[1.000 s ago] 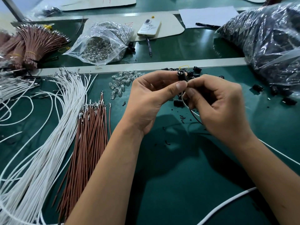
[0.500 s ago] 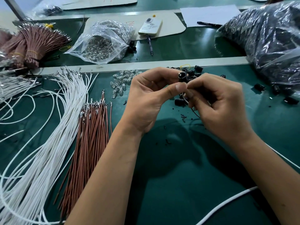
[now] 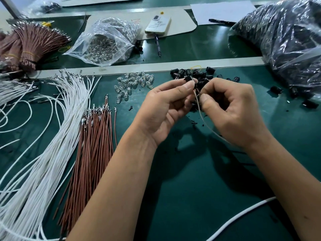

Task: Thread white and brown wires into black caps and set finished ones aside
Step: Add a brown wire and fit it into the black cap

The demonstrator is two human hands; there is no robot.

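Observation:
My left hand (image 3: 166, 108) pinches a small black cap (image 3: 189, 78) between thumb and forefinger above the green mat. My right hand (image 3: 232, 112) pinches wires (image 3: 201, 112) just below the cap; the strands run down under my right palm. Loose black caps (image 3: 199, 75) lie heaped right behind the hands. White wires (image 3: 52, 136) fan across the left of the mat, with brown wires (image 3: 93, 146) bundled beside them.
Small clear bulbs (image 3: 133, 84) are scattered left of the caps. A clear bag of bulbs (image 3: 106, 44), tied brown wire bundles (image 3: 31, 44), a phone (image 3: 158, 25) and a pen (image 3: 157, 46) lie beyond the divider strip. A big bag of black parts (image 3: 288, 40) fills the right. A white cable (image 3: 239, 218) crosses the near right.
The hands have drawn slightly apart: my right hand pulled down and right, so a stretch of wire now shows below the cap. My left hand still holds the cap.

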